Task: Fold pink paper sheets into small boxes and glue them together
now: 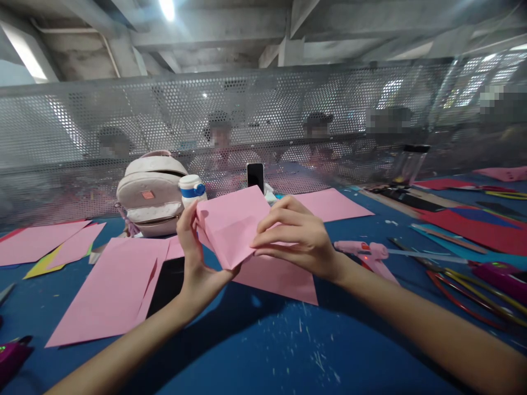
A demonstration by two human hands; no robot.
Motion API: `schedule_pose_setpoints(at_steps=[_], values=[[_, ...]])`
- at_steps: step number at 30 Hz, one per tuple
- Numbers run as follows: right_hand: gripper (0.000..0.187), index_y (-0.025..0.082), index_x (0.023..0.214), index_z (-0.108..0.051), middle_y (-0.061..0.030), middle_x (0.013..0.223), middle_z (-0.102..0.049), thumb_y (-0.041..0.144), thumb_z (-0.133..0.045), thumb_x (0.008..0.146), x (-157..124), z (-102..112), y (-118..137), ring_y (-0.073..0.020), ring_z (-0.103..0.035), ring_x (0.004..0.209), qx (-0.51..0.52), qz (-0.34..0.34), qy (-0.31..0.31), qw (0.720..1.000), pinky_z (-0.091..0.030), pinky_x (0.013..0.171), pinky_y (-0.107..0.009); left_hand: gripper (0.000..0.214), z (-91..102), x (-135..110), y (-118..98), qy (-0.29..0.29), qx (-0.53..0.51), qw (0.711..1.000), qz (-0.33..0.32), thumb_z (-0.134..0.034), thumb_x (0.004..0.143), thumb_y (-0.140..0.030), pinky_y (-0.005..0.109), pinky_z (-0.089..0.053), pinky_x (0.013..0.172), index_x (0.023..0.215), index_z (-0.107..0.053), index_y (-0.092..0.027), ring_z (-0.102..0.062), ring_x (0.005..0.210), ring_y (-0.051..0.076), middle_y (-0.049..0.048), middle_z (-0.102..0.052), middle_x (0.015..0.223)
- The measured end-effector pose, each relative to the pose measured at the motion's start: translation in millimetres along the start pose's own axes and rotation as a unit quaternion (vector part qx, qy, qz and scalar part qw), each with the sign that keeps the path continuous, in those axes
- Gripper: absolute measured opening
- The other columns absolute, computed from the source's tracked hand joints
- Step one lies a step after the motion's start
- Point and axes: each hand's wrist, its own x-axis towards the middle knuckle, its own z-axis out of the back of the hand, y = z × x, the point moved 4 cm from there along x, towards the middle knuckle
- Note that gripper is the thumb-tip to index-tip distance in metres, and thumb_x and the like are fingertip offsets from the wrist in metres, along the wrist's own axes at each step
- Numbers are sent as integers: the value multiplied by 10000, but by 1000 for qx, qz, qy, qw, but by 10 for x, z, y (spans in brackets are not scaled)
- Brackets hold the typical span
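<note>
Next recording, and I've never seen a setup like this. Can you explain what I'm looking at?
There is no machine here, just a person's bare left hand and right hand. The single picture comes from a camera worn on that person's head, looking forward and down. Both hold a folded pink paper above a blue table. On it lie pink sheets, a glue gun and scissors; a backpack, a bottle and a phone stand farther back.

Can see a whitish backpack (151,189) just beside a blue-banded white tumbler (191,187), with an upright smartphone (256,176) farther right. Can make out blurred people (221,140) behind a perforated metal screen (263,101)
</note>
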Motion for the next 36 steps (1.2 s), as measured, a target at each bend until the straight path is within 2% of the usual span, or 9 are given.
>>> schedule_pose_setpoints(at_steps=[4,11,20,27,31,36], values=[[97,216,889,-760,-19,840,-724,213,-790,797,12,7,-1,-166,-543,824,21,-13,-2,1000,-463,772,-325,1140,7,2,25,10,12,1000,10,-931,580,-406,557,-348,1124,1486,-239,-373,-333,1403,370,100,-329,1488],[75,218,892,-763,-20,828,-722,197,-767,821,11,-2,14,-167,-530,811,20,-24,-5,999,-461,758,-329,1218,41,-43,59,-21,49,999,-3,-947,518,-368,576,-332,1115,1515,-247,-342,-325,1386,386,113,-324,1481],[28,217,871,-757,-19,815,-712,211,-738,852,3,-4,31,-168,-519,791,11,-33,-7,999,-456,740,-330,1145,63,-19,71,-24,74,996,-39,-869,547,-261,608,-323,1097,1515,-260,-323,-372,1334,380,111,-367,1432],[60,201,849,-747,-25,796,-694,243,-714,875,8,0,50,-168,-526,787,5,-42,1,999,-452,735,-327,1108,66,-16,64,-24,74,996,-39,-846,556,-238,583,-323,1113,1503,-278,-336,-374,1333,361,91,-369,1427],[46,203,848,-734,-17,791,-685,240,-721,871,-2,-5,49,-164,-520,782,5,-37,0,999,-451,727,-323,1113,65,-18,72,-21,77,996,-37,-860,557,-269,583,-322,1107,1503,-276,-325,-369,1332,370,97,-371,1422],[28,195,840,-719,-17,792,-675,208,-727,864,-17,-17,32,-162,-521,787,18,-25,-2,1000,-456,734,-324,1140,55,-14,91,-17,72,997,-33,-906,555,-394,564,-317,1106,1500,-271,-324,-357,1336,374,102,-364,1418]])
